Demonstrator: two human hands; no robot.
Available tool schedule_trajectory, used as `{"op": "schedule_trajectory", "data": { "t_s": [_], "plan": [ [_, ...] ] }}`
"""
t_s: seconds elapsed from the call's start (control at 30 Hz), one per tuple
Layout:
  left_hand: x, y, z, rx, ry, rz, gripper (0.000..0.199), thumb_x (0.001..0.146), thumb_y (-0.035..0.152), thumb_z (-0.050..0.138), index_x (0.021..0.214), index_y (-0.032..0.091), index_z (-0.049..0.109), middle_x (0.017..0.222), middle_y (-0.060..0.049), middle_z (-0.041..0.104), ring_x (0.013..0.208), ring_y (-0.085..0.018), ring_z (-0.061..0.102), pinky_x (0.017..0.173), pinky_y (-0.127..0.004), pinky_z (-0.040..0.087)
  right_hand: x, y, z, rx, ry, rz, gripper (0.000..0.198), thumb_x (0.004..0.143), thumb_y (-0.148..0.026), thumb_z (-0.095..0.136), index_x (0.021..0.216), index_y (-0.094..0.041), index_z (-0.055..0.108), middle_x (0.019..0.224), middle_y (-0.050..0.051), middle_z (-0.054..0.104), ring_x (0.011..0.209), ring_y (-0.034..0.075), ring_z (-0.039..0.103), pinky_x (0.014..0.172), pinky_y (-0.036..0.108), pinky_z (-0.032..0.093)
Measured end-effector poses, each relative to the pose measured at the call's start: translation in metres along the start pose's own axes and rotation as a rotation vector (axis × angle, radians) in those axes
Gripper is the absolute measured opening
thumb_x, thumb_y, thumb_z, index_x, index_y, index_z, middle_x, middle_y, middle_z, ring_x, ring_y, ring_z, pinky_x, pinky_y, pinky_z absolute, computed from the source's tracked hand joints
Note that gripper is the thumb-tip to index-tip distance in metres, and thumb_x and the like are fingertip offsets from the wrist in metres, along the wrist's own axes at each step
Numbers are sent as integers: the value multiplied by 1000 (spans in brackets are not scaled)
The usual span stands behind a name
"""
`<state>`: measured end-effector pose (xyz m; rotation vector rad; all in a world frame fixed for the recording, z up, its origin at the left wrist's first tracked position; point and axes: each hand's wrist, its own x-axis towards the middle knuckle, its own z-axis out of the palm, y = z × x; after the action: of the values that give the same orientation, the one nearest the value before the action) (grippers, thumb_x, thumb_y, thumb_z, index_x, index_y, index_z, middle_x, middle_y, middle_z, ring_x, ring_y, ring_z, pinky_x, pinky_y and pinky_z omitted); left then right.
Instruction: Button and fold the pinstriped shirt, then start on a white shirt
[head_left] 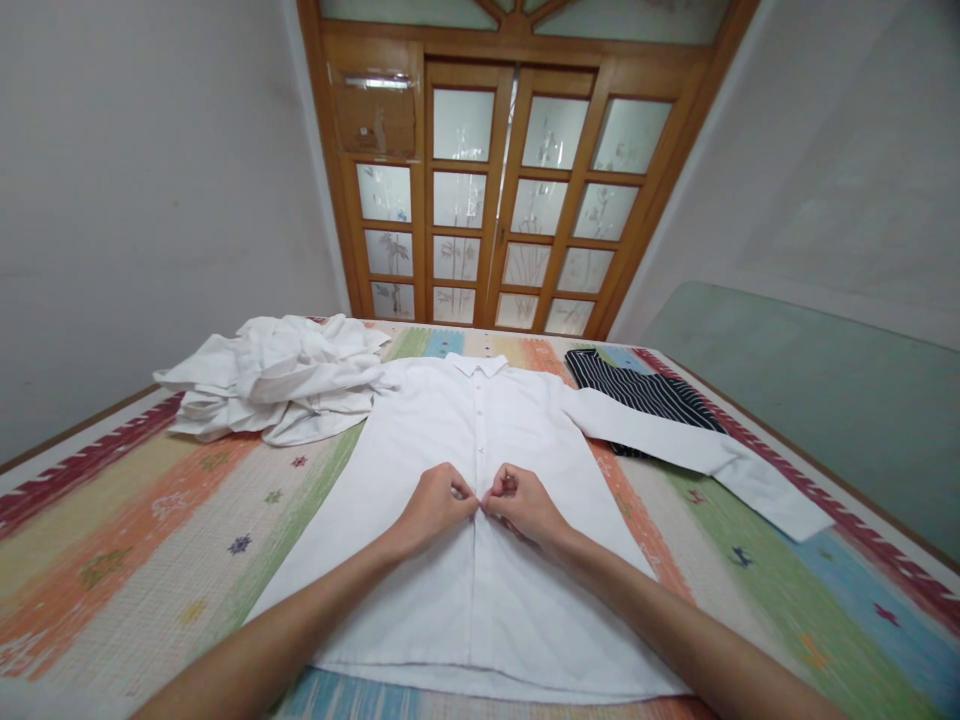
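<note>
A white button-up shirt (420, 430) lies flat, front side up, with its collar at the far end and its hem toward me. Its right-hand sleeve stretches out over the cloth, while the other sleeve is mostly hidden by a white heap. At the middle of the button placket, my left hand (441, 500) pinches the fabric edge between thumb and fingers. Close beside it, my right hand (521, 503) pinches the same placket from the other side. The fingertips nearly meet. Any button between them is hidden.
A crumpled heap of white clothes (281, 375) sits at the far left. Under the shirt's sleeve at the right is a folded black-and-white striped garment (637, 390). A colourful striped cloth (187, 530) covers the surface. Walls flank it, and wooden glass-paned doors (517, 190) stand behind.
</note>
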<state>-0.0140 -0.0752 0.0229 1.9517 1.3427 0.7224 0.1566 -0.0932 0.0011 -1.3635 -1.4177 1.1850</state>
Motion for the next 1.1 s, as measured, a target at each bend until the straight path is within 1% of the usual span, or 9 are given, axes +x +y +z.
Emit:
{"op": "schedule_trajectory", "data": {
  "t_s": [0.1, 0.17, 0.23, 0.3, 0.53, 0.73, 0.97, 1.03, 1.1],
  "plan": [
    [0, 3, 2, 0, -5, -35, 11, 67, 19, 63, 68, 14, 73, 76, -5, 69, 73, -16, 62, 66, -23, 45, -1, 2, 0, -4, -13, 4, 22, 63, -28, 64, 71, -21, 45, 52, -7, 55, 32, 6, 39, 29, 15, 26],
    [0, 3, 3, -25, -48, -115, 13, 67, 19, 61, 69, 13, 72, 66, -2, 66, 60, -14, 59, 56, -22, 42, -2, 3, 0, 4, -15, 16, 22, 62, -27, 65, 72, -21, 46, 53, -7, 55, 32, 7, 41, 28, 16, 27],
    [1, 2, 4, -60, -102, -184, 14, 68, 20, 59, 68, 12, 71, 53, 1, 59, 46, -11, 52, 45, -21, 37, -2, 2, 0, 10, -15, 23, 21, 61, -26, 64, 72, -21, 47, 54, -7, 56, 33, 7, 42, 28, 15, 27],
    [2, 1, 5, -93, -126, -208, 14, 68, 19, 57, 66, 11, 68, 47, 3, 54, 40, -10, 47, 40, -20, 32, -2, 1, 0, 11, -17, 24, 21, 61, -25, 64, 73, -21, 48, 56, -6, 57, 33, 7, 43, 28, 15, 28],
    [2, 0, 8, -166, -120, -203, 11, 67, 18, 54, 62, 13, 63, 44, 5, 50, 37, -9, 44, 36, -19, 28, -1, 3, -1, 10, -26, 21, 22, 60, -22, 66, 76, -19, 51, 66, -3, 65, 33, 7, 47, 28, 16, 32],
    [3, -1, 10, -210, -133, -223, 10, 67, 18, 53, 61, 13, 61, 42, 6, 47, 36, -8, 41, 36, -18, 27, -1, 3, -1, 14, -24, 5, 25, 58, -21, 67, 77, -19, 50, 69, -2, 66, 34, 8, 49, 29, 17, 35],
    [4, -3, 13, -250, -130, -224, 10, 67, 19, 53, 63, 14, 61, 42, 6, 46, 36, -8, 39, 35, -19, 25, -2, 0, 1, 23, -33, -29, 26, 59, -23, 67, 78, -19, 50, 72, -1, 66, 39, 10, 56, 33, 17, 37],
    [4, -3, 13, -249, -129, -216, 11, 68, 19, 53, 63, 14, 61, 42, 7, 46, 36, -8, 39, 36, -19, 25, -1, 1, 1, 41, -44, -15, 27, 58, -24, 67, 79, -19, 50, 72, -1, 66, 39, 10, 56, 33, 17, 38],
    [4, -3, 12, -247, -132, -199, 12, 69, 21, 53, 63, 14, 60, 43, 6, 46, 36, -8, 40, 36, -19, 26, 1, 2, 1, 64, -52, 20, 26, 59, -25, 66, 79, -19, 50, 68, -2, 64, 36, 10, 54, 31, 17, 37]
  ]
}}
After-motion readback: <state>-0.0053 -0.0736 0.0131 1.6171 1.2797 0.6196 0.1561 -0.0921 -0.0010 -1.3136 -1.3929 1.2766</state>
